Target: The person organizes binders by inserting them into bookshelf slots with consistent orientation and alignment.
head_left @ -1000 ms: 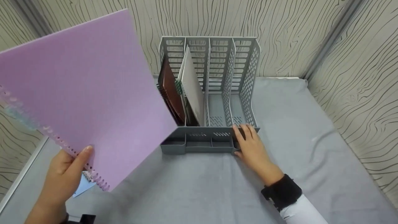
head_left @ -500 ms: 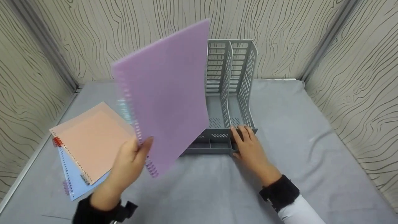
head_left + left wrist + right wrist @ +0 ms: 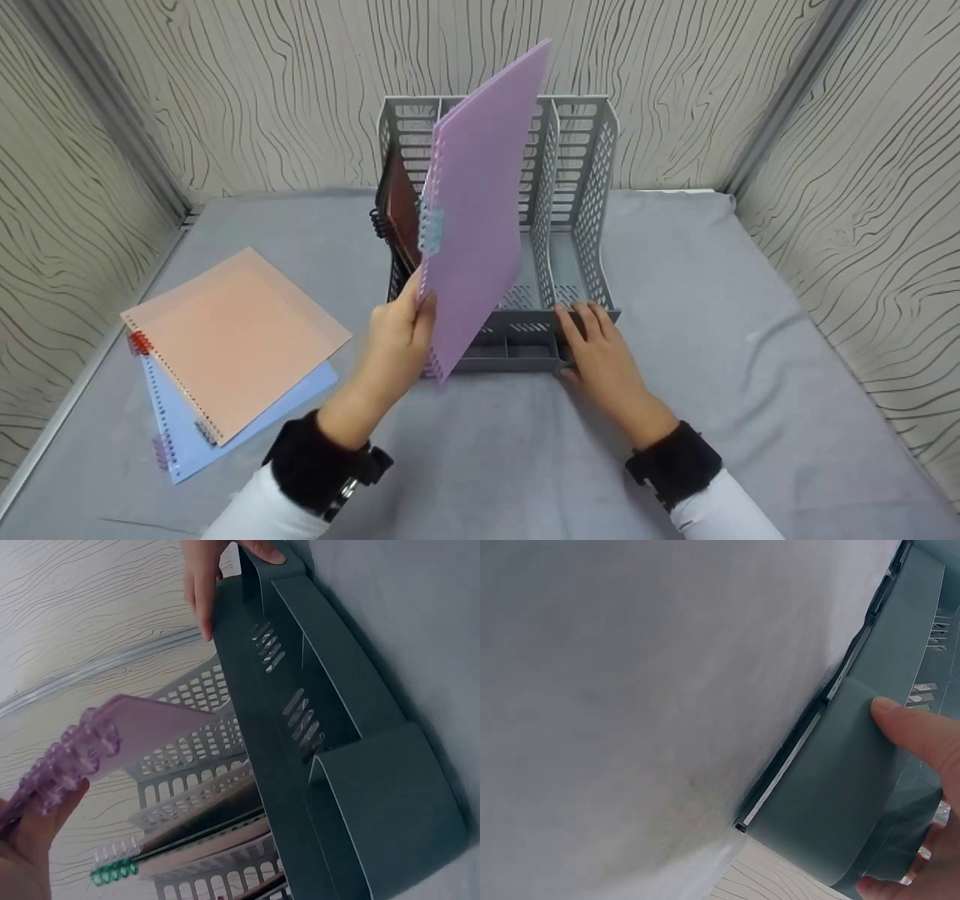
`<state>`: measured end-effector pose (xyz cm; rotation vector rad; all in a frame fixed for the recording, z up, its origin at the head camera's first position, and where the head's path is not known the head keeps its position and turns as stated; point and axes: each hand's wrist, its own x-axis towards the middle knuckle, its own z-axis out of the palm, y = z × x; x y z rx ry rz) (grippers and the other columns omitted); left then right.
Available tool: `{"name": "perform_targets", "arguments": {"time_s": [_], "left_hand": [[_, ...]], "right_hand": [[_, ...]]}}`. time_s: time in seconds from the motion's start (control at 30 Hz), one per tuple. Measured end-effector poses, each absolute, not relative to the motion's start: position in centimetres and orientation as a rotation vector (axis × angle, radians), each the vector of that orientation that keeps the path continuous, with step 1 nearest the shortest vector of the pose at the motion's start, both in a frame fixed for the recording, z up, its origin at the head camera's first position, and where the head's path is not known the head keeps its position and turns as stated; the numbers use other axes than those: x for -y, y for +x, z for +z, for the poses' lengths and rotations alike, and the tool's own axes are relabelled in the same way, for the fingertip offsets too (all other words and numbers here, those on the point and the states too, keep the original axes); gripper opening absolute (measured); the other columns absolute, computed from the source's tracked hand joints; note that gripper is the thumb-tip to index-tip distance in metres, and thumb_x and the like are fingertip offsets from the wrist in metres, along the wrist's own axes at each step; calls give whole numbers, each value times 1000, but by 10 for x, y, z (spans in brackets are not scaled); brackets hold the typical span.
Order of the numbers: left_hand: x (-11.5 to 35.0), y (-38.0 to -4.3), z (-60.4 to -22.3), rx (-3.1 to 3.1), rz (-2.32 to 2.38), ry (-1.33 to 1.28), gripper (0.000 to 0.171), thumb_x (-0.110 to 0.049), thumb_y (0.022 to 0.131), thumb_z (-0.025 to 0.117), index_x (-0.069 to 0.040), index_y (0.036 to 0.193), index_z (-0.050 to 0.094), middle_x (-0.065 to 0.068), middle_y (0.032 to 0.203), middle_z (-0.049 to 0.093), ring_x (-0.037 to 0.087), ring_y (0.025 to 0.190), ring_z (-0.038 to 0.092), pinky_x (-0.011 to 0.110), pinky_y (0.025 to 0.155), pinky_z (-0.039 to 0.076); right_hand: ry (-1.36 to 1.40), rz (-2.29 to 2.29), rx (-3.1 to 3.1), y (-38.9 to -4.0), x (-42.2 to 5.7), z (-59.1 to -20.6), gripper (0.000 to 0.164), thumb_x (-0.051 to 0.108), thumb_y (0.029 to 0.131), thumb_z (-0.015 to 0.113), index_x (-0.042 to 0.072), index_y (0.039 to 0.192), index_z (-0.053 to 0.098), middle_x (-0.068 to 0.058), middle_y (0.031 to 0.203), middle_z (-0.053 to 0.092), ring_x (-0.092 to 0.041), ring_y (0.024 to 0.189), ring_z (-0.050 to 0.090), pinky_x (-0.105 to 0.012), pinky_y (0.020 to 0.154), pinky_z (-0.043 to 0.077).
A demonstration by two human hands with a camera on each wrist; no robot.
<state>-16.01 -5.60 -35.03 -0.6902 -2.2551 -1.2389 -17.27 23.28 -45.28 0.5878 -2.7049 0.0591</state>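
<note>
My left hand (image 3: 394, 330) grips a purple spiral notebook (image 3: 484, 195) by its ringed spine, thumb on the near cover. The notebook stands upright and tilted in front of the grey desk file organizer (image 3: 487, 365), overlapping its middle slots. In the left wrist view its clear purple rings (image 3: 75, 757) show outside the slots. My right hand (image 3: 607, 364) holds the organizer's front right corner. In the right wrist view the thumb (image 3: 900, 724) lies on the front wall, with the other fingers over the panel behind. A brown notebook (image 3: 403, 210) stands in the leftmost slot.
A peach notebook (image 3: 240, 337) lies over a blue notebook (image 3: 262, 427) on the grey cloth (image 3: 480, 457) at left. In the left wrist view, a notebook with green rings (image 3: 112, 871) stands in another slot. A patterned wall (image 3: 300, 97) rises behind the organizer.
My left hand has carried the purple notebook rightward from the far left to the organizer, turning it more edge-on. The peach and blue notebooks have come into view. The right hand stays put.
</note>
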Motion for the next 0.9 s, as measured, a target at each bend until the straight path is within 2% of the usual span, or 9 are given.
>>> {"name": "perform_targets", "arguments": {"time_s": [0.07,0.17,0.23,0.3,0.43,0.57,0.8,0.9], "left_hand": [[47,-167,-349,2265,-1236,-674,42,-4,97,45,0,138,41,20,107,65,26,84,67,37,69,54],[33,-179,-346,2288,-1218,-658,45,-5,97,44,-2,141,37,18,82,67,21,63,63,34,58,52],[23,-186,-344,2304,-1214,-647,48,-4,96,43,-4,143,33,10,63,58,16,50,52,31,49,46],[14,-192,-343,2311,-1214,-633,50,-3,96,42,-7,145,31,3,52,43,13,43,38,29,44,39],[-2,-204,-344,2315,-1212,-587,52,-3,97,40,-11,147,28,-1,50,37,11,42,33,27,42,35],[-16,-217,-348,2327,-1198,-535,51,-5,98,39,-13,147,28,1,51,40,13,42,34,27,43,35],[-39,-236,-357,2320,-1214,-463,51,-4,99,39,-13,147,27,8,61,53,15,42,39,27,44,35],[-45,-240,-363,2346,-1232,-420,51,-4,98,40,-14,147,27,7,61,52,15,42,40,27,44,34]], "right_hand": [[586,61,2708,-173,-233,-453,95,24,64,86,1,141,34,-25,133,36,-43,125,32,-48,101,32],[570,70,2727,-172,-233,-453,96,23,64,86,2,141,34,-24,134,35,-43,126,31,-49,101,32],[557,80,2739,-171,-233,-453,95,23,65,86,2,142,33,-24,134,35,-42,126,30,-49,101,32],[550,89,2750,-171,-233,-453,95,22,66,86,2,142,33,-23,135,34,-42,127,29,-49,101,32],[551,114,2754,-172,-231,-452,94,22,66,85,3,142,33,-24,135,35,-42,127,29,-50,101,31],[554,132,2747,-172,-230,-452,94,21,66,85,2,142,34,-24,134,36,-42,127,29,-50,101,31],[568,114,2697,-174,-233,-452,95,21,62,88,2,140,36,-24,132,37,-43,125,31,-51,99,33],[578,96,2682,-173,-233,-455,96,22,60,88,1,139,37,-24,131,38,-43,124,32,-51,97,36]]}}
